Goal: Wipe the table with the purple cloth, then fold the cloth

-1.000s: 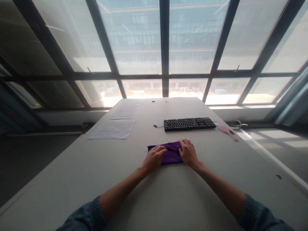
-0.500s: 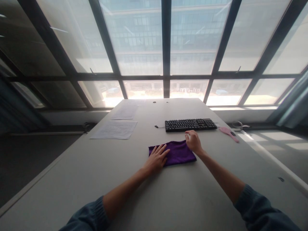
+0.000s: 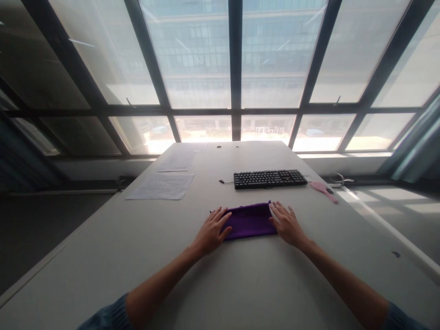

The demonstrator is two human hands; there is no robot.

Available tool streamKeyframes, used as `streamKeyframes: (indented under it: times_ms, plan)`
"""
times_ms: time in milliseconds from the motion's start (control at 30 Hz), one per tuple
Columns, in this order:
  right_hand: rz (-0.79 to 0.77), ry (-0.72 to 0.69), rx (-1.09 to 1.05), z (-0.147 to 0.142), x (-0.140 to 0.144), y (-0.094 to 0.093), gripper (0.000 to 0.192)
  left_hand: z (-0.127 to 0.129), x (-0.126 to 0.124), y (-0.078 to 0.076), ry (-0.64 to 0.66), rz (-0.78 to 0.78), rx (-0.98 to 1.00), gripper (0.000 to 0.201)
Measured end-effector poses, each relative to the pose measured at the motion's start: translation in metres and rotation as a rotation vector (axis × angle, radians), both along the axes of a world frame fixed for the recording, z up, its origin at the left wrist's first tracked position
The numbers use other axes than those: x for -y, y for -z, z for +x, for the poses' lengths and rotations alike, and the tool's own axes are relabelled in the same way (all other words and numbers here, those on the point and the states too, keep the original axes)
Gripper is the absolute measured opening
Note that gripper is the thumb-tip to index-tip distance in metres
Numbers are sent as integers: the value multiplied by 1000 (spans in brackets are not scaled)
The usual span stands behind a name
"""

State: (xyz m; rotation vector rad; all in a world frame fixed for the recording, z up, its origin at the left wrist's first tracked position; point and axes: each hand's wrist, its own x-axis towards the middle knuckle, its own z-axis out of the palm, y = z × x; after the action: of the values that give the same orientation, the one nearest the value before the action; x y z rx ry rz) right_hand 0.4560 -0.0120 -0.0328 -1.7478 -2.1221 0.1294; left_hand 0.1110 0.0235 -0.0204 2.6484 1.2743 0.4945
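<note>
A folded purple cloth (image 3: 250, 222) lies on the white table, wider than it is deep. My left hand (image 3: 212, 229) rests on its left end with the fingers stretched out and the thumb apart. On the opposite end, my right hand (image 3: 287, 223) lies flat, its fingertips over the cloth's right edge. Neither hand grips anything. Both ends of the cloth are partly hidden under my fingers.
Beyond the cloth is a black keyboard (image 3: 270, 179) with its cable plug (image 3: 222, 181) to the left. A pink hairbrush (image 3: 323, 190) lies right of it. White paper sheets (image 3: 161, 187) are on the table's left side. Large windows (image 3: 202, 59) stand behind the table (image 3: 240, 284).
My right hand has opened from a curled, raised pose and come down flat on the cloth's right end. My left hand has slid slightly left. The cloth looks straighter.
</note>
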Motion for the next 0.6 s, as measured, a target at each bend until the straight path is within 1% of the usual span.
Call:
streamKeyframes:
  times_ms: [100, 133, 167, 233, 300, 333, 400, 467, 533, 600]
  plan:
    - [28, -100, -140, -6, 4, 0, 43, -23, 11, 8, 35, -8, -26, 60]
    - [37, -92, -177, -5, 0, 1, 41, -30, 14, 12, 41, -14, -52, 60]
    - [58, -42, -209, -3, -5, 2, 39, -37, 18, 17, 46, -16, -77, 61]
    - [115, 148, -268, 7, -22, 3, 40, -47, 24, 22, 50, -12, -111, 61]
    - [153, 330, -306, 18, -39, 1, 42, -51, 30, 21, 41, -11, -127, 59]
    - [164, 378, -313, 22, -45, -1, 42, -50, 32, 17, 31, -9, -128, 58]
    - [173, 385, -300, 23, -47, -6, 39, -42, 33, 5, 15, 11, -102, 53]
    - [164, 337, -252, 12, -37, -11, 36, -27, 27, -11, 41, 31, -25, 45]
    - [123, 286, -192, -6, -17, -15, 35, -4, 13, -23, 123, 25, 61, 39]
    - [89, 240, -130, -26, 6, -17, 32, 22, -5, -29, 224, 2, 77, 37]
